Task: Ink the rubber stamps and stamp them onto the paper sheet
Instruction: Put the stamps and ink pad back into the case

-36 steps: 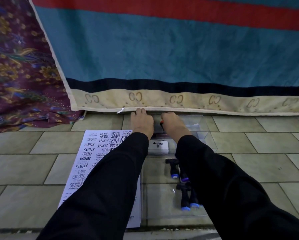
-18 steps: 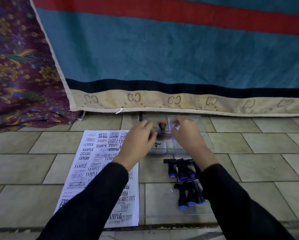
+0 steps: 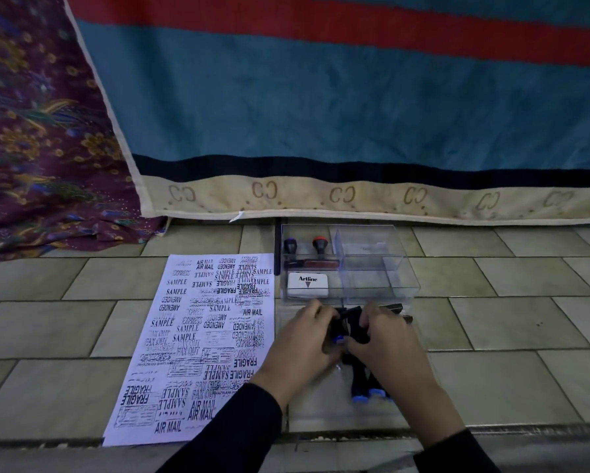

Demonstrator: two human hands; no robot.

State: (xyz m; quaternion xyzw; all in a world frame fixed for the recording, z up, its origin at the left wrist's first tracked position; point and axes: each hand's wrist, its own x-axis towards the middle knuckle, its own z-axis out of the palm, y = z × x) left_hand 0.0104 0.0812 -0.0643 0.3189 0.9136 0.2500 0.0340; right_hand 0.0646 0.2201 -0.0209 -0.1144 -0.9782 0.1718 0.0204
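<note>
A white paper sheet covered with black stamp prints lies on the tiled floor at the left. To its right stands a clear plastic box holding a white Artline ink pad, a black-knobbed stamp and a red-knobbed stamp. In front of the box lie several black stamps with blue ends on a clear lid. My left hand and my right hand both grip a cluster of these black stamps between them.
A teal, red and cream blanket hangs down to the floor behind the box. A purple floral cloth lies at the left. Bare floor tiles spread to the right. A metal floor strip runs along the near edge.
Both hands have drawn back from the stamps inside the clear box toward me and now grip the black blue-ended stamps in front of it.
</note>
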